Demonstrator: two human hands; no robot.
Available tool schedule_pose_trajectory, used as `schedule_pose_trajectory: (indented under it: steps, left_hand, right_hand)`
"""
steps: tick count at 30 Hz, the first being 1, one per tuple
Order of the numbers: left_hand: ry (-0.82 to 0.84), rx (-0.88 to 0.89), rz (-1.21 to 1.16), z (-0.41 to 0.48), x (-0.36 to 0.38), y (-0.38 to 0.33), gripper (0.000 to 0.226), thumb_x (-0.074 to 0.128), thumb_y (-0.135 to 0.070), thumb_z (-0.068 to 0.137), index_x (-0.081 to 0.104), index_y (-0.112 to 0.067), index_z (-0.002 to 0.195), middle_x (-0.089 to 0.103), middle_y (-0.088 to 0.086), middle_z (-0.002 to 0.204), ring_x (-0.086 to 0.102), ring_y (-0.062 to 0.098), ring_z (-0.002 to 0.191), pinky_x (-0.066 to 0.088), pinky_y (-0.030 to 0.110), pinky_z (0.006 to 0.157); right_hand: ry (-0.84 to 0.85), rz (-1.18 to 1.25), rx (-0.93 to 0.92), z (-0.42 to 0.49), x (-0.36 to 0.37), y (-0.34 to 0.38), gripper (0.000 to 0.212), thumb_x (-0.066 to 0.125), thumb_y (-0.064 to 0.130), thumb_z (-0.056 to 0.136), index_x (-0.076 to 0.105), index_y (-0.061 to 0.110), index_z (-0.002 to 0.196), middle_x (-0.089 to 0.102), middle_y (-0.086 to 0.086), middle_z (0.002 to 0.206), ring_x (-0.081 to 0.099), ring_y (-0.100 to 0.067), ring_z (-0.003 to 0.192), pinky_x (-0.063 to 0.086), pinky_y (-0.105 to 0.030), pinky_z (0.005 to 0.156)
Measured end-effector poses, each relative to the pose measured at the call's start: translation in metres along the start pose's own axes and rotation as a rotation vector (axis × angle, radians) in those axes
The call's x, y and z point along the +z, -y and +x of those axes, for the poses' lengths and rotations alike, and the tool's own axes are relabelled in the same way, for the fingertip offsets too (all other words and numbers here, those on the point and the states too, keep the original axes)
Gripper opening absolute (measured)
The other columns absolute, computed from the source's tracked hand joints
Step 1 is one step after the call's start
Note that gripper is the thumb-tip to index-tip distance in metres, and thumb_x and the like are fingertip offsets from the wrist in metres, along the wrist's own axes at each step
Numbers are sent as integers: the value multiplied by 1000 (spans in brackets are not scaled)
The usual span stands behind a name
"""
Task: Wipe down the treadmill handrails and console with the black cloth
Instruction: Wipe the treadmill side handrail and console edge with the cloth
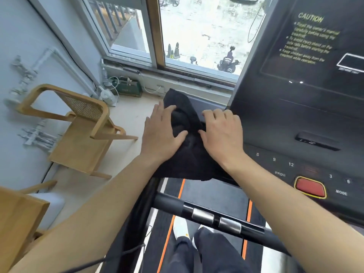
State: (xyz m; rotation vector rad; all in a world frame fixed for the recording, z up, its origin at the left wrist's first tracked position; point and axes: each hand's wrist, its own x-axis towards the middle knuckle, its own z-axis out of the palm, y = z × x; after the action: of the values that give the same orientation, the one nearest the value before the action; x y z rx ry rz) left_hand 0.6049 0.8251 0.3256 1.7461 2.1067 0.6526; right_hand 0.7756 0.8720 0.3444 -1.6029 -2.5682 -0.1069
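At the left end of the treadmill console, both bare hands press down on the black cloth (187,152), which lies bunched and draped over the console's corner, its far end reaching toward the window and its near edge hanging just above the belt. Left hand (160,134) lies flat with fingers spread on the cloth's left side, thumb pointing inward; it pins the fabric rather than closing around it. Right hand (221,133) sits just beside it on the cloth's right side, fingers curled at the knuckles and tips dug into the folds, loosely gathering the fabric. Right of the hands, the console (295,119) shows a yellow caution notice, number keys and a red button (310,187). Below the forearms a black handrail (216,217) with two silver plates crosses above the orange-edged belt (212,196). Off to the left, a wooden chair (78,131) stands on the pale floor below the window (197,32).
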Motion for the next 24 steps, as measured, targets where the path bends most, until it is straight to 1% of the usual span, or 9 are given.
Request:
schedule_pose_trajectory:
  steps: [2,3,6,8,11,13,15,20,24]
  left_hand:
    - [-64,267,104,-12,-3,7,55,65,-32,85,56,-15,136,44,10,153,43,30,138,37,48,112]
    - [-28,361,179,-18,0,11,51,58,-34,88,60,-14,135,46,9,153,44,30,139,39,48,111]
    - [135,410,371,-26,11,20,56,37,-44,96,55,-19,143,36,3,161,32,25,149,31,50,118]
    - [162,415,377,-17,11,26,55,33,-46,98,53,-23,144,32,0,163,28,23,151,28,49,119]
    - [210,461,358,3,1,26,50,37,-44,94,64,-26,131,39,-1,159,34,22,148,31,49,117]
    - [227,503,335,10,-5,24,42,41,-40,89,72,-25,113,47,-1,154,40,22,144,33,48,116]
    - [218,549,324,7,-4,20,35,45,-36,86,74,-24,100,54,1,148,45,23,140,32,48,115]
    - [166,461,255,-20,24,10,35,48,-34,87,79,-23,98,63,2,134,43,24,140,24,48,119]
    - [102,420,314,-27,35,-4,35,47,-36,92,77,-19,99,60,8,138,44,28,140,29,49,117]
  right_hand:
    - [-85,106,-30,-27,1,7,33,63,24,85,64,10,115,65,-10,109,59,-34,97,46,-45,80]
    - [-78,152,-87,-40,6,11,36,57,23,87,64,7,119,66,-11,115,60,-35,103,47,-46,88]
    - [105,162,-188,-60,22,24,56,42,31,93,55,0,138,60,-15,139,53,-30,131,32,-46,117]
    - [153,172,-156,-51,25,29,58,40,32,91,54,0,138,60,-13,140,51,-25,134,23,-43,121]
    - [192,260,-106,-41,22,39,51,42,27,86,59,7,130,70,-6,123,60,-20,121,19,-39,122]
    - [171,330,-101,-41,18,34,44,47,23,83,64,11,122,77,-5,93,70,-24,94,18,-38,122]
    - [149,290,-178,-44,14,19,38,49,27,82,70,14,112,75,-4,76,71,-25,78,19,-38,123]
    - [126,20,-519,-29,6,-20,30,42,27,88,64,12,73,64,-4,60,65,-27,65,19,-46,123]
    - [133,-93,-662,-13,3,-35,35,36,26,92,62,10,76,61,-4,64,63,-27,72,9,-47,126]
